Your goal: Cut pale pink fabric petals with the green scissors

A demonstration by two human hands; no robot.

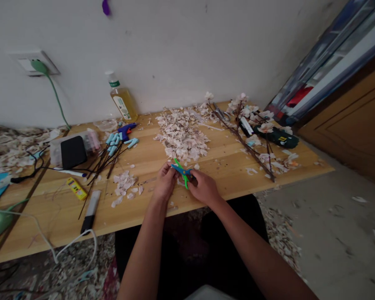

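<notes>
The scissors point(183, 171), one half blue and one half green, are just above the front edge of the wooden table point(229, 162), straight ahead of you. Their two halves cross, with the blades spread and pointing toward your left hand and the wall. Your right hand point(205, 188) is closed around the handle end. Your left hand point(166, 182) is beside the blades, its fingers drawn narrowly together; you cannot tell from here what is pinched in them.

Just beyond the scissors lies a wide pile of pale flakes point(185, 135), and to the left of your left hand a smaller heap of petals point(124, 183). Farther left are blue foam pieces point(113, 149) among thin dark sticks, with a blue glue gun point(125, 131) just behind them. Near these you have a black phone point(73, 152) resting on a clear plastic box point(54, 153), a pen point(70, 172), and a small yellow box point(76, 188). A bottle of yellow liquid point(125, 104) stands upright by the wall point(175, 50). On your right, a brown branch point(251, 151) with pale blossoms lies slantwise, near a dark green pouch point(281, 137).
</notes>
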